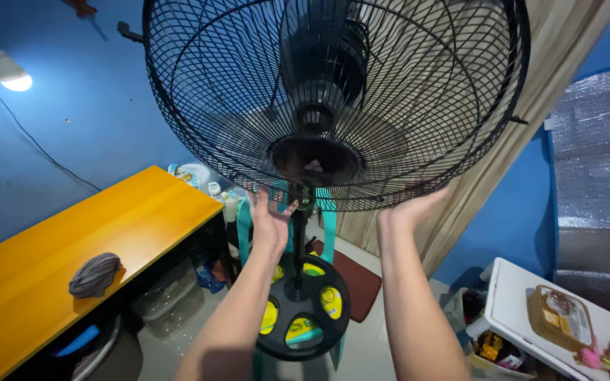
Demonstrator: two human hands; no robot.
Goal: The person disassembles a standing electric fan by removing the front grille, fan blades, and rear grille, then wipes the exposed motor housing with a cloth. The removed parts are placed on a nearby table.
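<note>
- The fan (333, 99) fills the top of the view — a black stand fan with a round wire cage, tilted so its face looks down toward the camera.
- The left hand (271, 219) reaches up to the lower edge of the cage, near the dark hub; its grip is loose, fingers spread and curled against the wires, not closed around anything.
- The right hand (409, 210) is flat and open, palm up, touching the bottom rim of the cage on the right side.
- The fan's pole runs down between the forearms to a round black base (305, 310) with yellow patches, standing on a teal plastic chair (330, 226).
- On the left, a long orange counter (72, 261) carries a crumpled grey cloth (94, 275).
- At lower right, a white table (524, 303) holds a brown tray (560, 317).
- A lit bulb (10, 74) hangs against the blue wall — a beige curtain (531, 106) hangs behind the fan.
</note>
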